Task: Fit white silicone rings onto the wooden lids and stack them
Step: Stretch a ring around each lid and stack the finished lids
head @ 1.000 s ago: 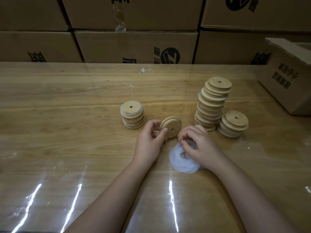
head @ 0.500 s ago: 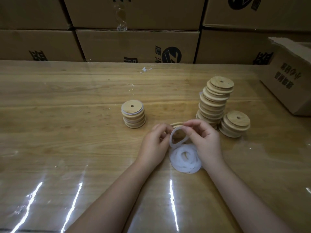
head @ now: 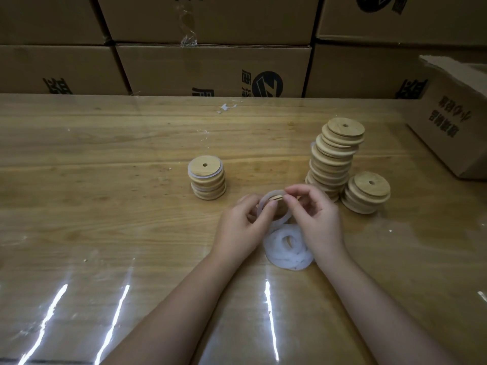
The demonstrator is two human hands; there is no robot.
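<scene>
fitting step. just beyond the loose ring pile, my left hand grips the wooden lid; my right hand pinches the white ring over it. i would seat one edge first, then work the rest round evenly, untwisted.
</scene>
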